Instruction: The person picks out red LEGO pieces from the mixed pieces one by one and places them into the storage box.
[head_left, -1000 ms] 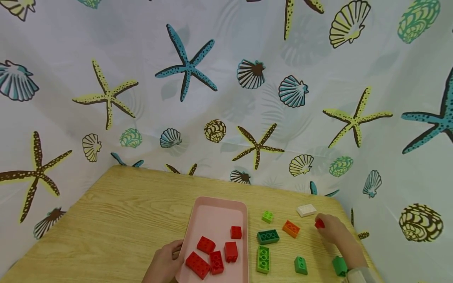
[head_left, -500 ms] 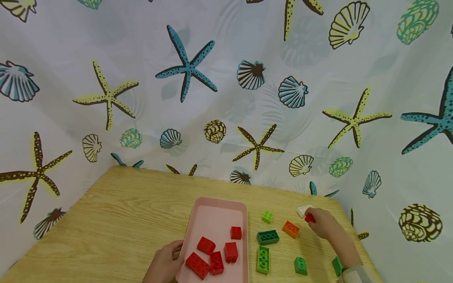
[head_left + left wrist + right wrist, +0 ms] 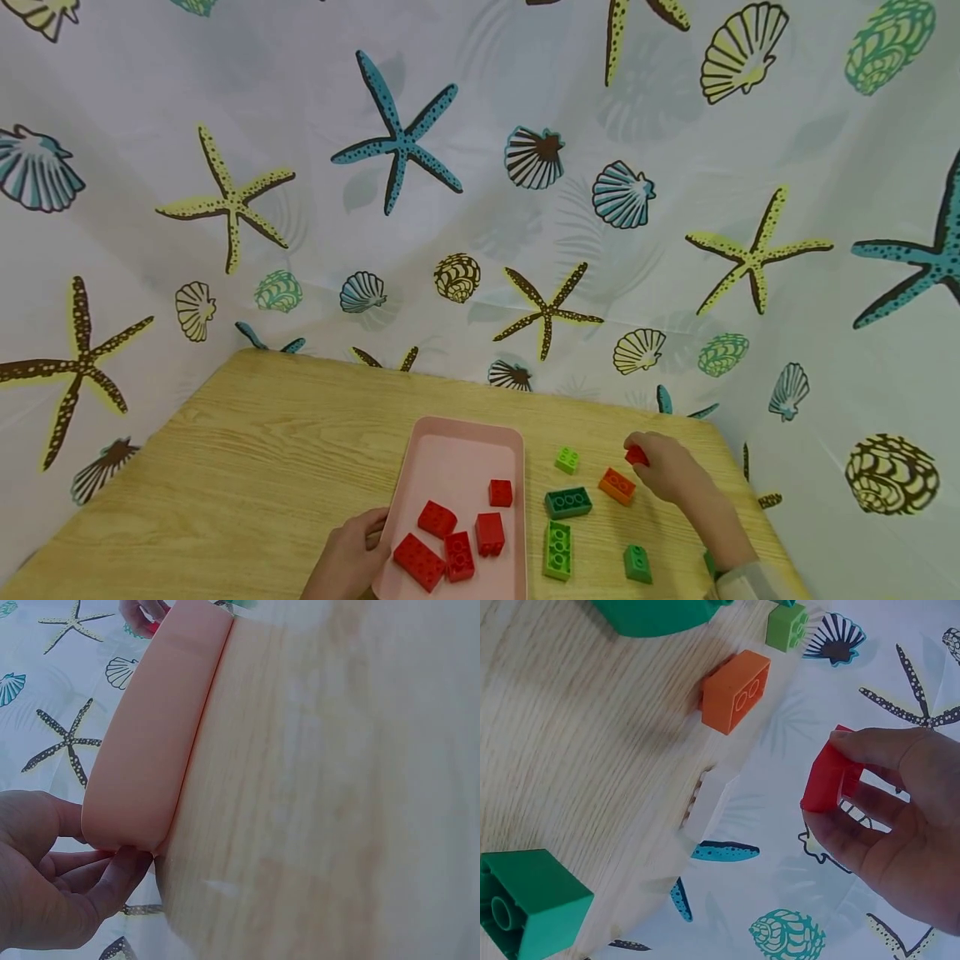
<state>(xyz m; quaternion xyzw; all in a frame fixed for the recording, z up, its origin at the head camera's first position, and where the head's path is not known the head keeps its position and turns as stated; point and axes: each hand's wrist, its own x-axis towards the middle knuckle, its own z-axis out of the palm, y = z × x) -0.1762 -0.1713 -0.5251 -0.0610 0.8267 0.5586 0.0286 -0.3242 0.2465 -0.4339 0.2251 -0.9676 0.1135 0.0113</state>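
Observation:
My right hand (image 3: 647, 457) pinches a small red brick (image 3: 637, 455) just above the table, behind the orange brick (image 3: 617, 486). The right wrist view shows that red brick (image 3: 823, 776) held between thumb and fingers of the right hand (image 3: 831, 784), clear of the wood. My left hand (image 3: 372, 535) grips the near left edge of the pink tray (image 3: 457, 450); its fingers (image 3: 124, 866) curl under the tray's corner (image 3: 161, 727). Several red bricks (image 3: 489, 533) lie in the tray's near half.
Right of the tray lie a small light green brick (image 3: 567, 459), a dark green brick (image 3: 567, 502), a long light green brick (image 3: 557, 550) and a green brick (image 3: 637, 562). A white brick (image 3: 705, 804) lies near the far edge. A seashell curtain (image 3: 480, 208) surrounds the table.
My right hand has lifted the small red brick and carried it left and farther back, now covering the white brick in the head view. The left hand and tray have not moved.

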